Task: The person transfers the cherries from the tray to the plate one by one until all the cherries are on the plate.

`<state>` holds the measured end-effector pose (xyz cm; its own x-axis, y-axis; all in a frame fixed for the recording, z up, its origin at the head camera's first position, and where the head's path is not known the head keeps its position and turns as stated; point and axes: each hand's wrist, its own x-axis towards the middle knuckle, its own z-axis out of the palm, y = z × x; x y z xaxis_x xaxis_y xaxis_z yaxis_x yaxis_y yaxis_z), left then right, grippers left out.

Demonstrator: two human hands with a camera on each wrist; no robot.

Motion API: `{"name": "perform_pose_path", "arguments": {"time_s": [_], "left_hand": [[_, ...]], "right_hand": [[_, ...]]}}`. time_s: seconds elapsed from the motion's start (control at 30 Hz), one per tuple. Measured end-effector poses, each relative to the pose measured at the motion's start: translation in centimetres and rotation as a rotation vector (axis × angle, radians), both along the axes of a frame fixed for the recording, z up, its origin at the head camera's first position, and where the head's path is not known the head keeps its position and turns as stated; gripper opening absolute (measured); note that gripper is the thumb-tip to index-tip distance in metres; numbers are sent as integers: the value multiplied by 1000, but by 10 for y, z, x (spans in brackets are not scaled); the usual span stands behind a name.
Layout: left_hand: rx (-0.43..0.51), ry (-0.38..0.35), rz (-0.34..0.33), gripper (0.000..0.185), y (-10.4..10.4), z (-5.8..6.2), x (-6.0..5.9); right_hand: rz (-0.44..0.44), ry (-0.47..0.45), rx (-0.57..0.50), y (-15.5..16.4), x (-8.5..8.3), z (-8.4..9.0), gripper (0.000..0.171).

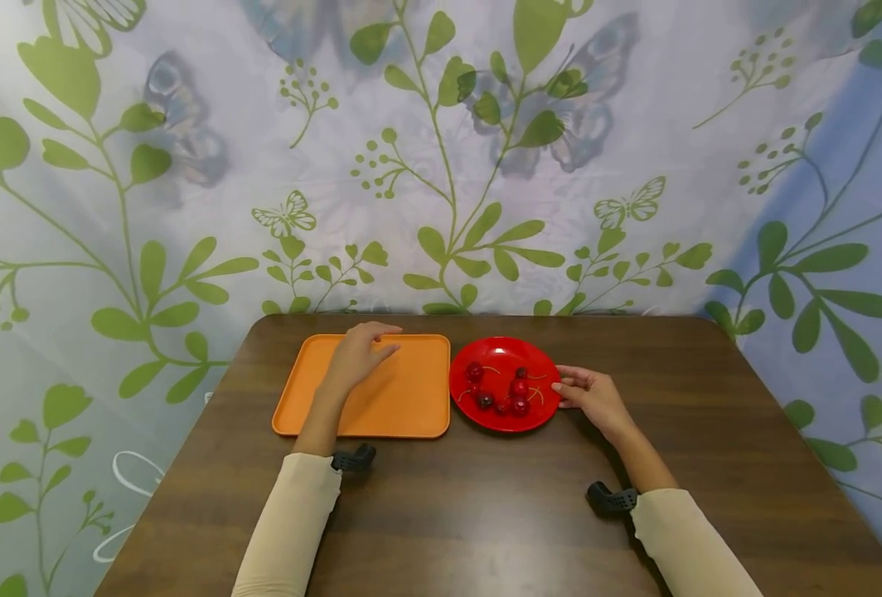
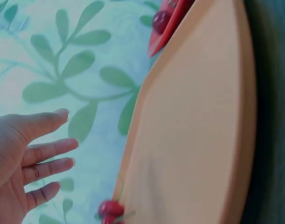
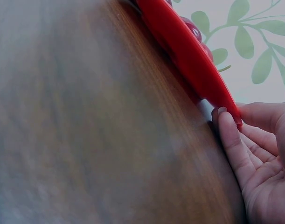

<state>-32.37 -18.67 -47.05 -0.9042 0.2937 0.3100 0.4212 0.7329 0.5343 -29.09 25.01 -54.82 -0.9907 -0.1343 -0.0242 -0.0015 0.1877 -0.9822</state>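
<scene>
Meanwhile, one red cherry (image 2: 110,208) was seen lying on the flat orange plastic tray (image 1: 404,398), under the left hand (image 1: 355,355), which hovered with fingers straight. Several cherries (image 1: 502,393) were left on the round red plate (image 1: 541,365), its right rim pinched by the right hand (image 1: 593,396). Transfer was judged barely begun.

red plate (image 3: 189,51) cut off at top, table (image 3: 63,140) blurred
</scene>
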Motion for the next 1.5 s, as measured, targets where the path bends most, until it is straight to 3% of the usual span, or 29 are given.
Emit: {"name": "perform_pose_path", "arguments": {"time_s": [0.23,0.53,0.93,1.5], "left_hand": [[26,-8,78,33,-28,-2,-2],[-49,-79,153,38,-38,-15,-3],[-77,-183,195,38,-46,-20,-5],[-174,-236,222,30,-53,-23,-8]], "right_hand": [[1,5,10,0,-1,2,47],[13,-11,17,-1,2,2,50],[-7,-7,37,0,2,1,48],[0,-15,20,-1,0,0,48]]}}
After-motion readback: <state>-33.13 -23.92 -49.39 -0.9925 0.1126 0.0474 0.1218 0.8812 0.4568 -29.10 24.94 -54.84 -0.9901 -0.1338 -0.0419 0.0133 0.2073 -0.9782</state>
